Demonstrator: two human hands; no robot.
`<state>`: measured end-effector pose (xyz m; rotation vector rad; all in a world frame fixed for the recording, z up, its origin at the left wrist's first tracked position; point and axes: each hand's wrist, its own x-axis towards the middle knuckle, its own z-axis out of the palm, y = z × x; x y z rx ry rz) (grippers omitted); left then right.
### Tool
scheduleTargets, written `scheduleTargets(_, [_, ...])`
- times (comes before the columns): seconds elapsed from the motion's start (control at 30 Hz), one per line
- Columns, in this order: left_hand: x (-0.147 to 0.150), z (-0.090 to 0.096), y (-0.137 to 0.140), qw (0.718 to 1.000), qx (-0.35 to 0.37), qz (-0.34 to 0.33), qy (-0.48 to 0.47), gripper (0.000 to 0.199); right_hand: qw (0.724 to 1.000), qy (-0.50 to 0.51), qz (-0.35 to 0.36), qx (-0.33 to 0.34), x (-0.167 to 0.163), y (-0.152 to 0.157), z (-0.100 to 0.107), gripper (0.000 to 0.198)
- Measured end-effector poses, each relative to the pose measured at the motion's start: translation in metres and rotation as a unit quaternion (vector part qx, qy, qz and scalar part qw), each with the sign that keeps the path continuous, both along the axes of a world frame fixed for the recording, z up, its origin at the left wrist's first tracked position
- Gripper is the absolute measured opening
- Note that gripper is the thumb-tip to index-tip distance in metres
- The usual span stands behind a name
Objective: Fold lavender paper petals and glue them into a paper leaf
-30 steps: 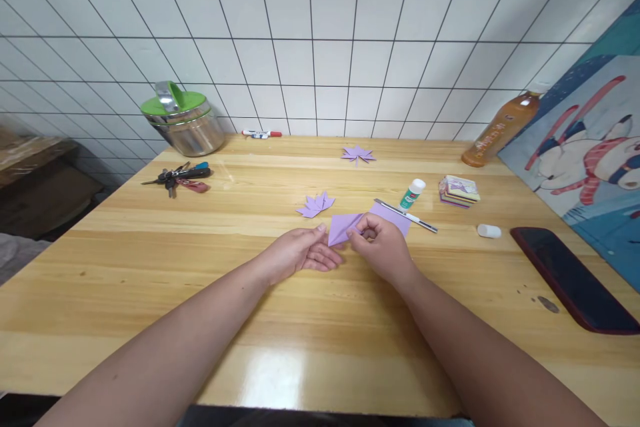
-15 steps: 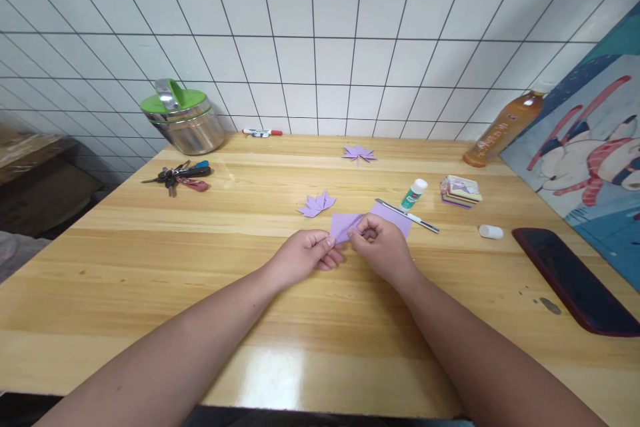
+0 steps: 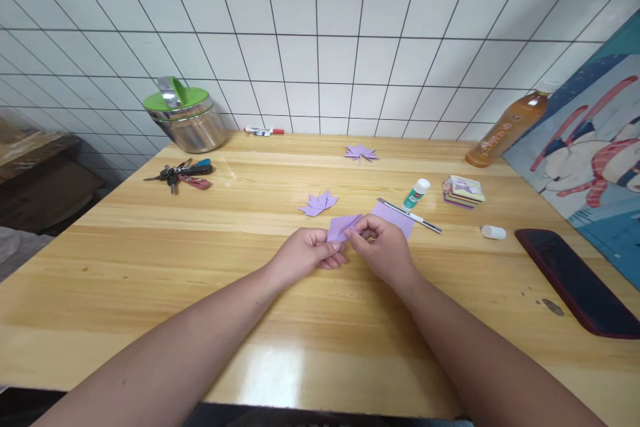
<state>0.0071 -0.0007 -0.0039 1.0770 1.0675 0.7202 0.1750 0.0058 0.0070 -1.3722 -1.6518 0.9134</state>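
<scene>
The left hand [image 3: 306, 252] and the right hand [image 3: 383, 245] meet over the middle of the tabletop [image 3: 150, 267], with a folded purple paper [image 3: 339, 227] between them. The left grip pinches the near left part of the paper, thumb on top and fingers underneath. The right grip pinches its right end between thumb and forefinger, the other fingers curled in.

Just beyond the folded paper, a bit to the left, lies a pointed purple paper shape [image 3: 319, 203]; a fuller purple paper leaf [image 3: 361, 152] lies near the far edge. To the right, partly hidden by the right hand, is a flat purple sheet [image 3: 393, 216] with a slim pen [image 3: 423, 221] across it and a glue stick [image 3: 415, 195] just beyond.

Farther right are a stack of small papers [image 3: 463, 194], a white cap [image 3: 493, 232] on its side and a dark phone [image 3: 577, 280]; a bottle [image 3: 507, 130] stands at the far right. On the far left are a green-lidded metal pot [image 3: 195, 128], keys [image 3: 180, 174] and a marker [image 3: 264, 132].
</scene>
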Motion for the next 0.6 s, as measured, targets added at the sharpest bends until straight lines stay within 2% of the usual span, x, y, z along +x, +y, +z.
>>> scheduleTargets(0.2, [-0.0001,0.0005,-0.0007,1.000,-0.010,0.004,-0.021,0.034,1.000,-0.011,-0.013,0.001,-0.0012,-0.0011,0.0015,0.015])
scheduleTargets(0.6, [0.0004,0.0007,-0.0015,1.000,-0.007,0.007,-0.028,0.027,1.000,0.006,-0.021,0.017,-0.0007,-0.0011,0.0011,0.014])
